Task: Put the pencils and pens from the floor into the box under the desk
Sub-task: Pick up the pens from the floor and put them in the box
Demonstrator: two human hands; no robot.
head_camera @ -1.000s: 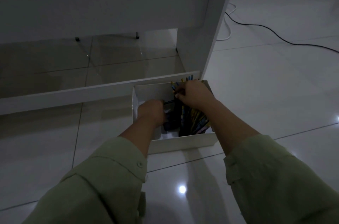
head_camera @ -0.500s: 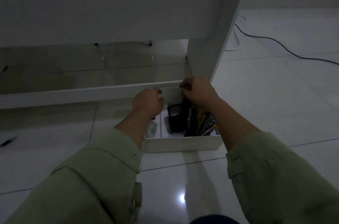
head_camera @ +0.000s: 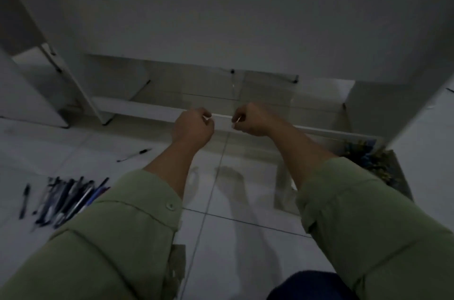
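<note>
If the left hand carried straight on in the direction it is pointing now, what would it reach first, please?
Probably the desk's low white crossbar: the left hand hangs in the air with fingers curled, pointing forward toward it. Depth is unclear, so it may pass above the bar into the space under the desk.

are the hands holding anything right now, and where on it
Cannot tell for sure: the left hand and right hand are curled, each showing a thin pale sliver at the fingertips, too blurred to identify.
</note>
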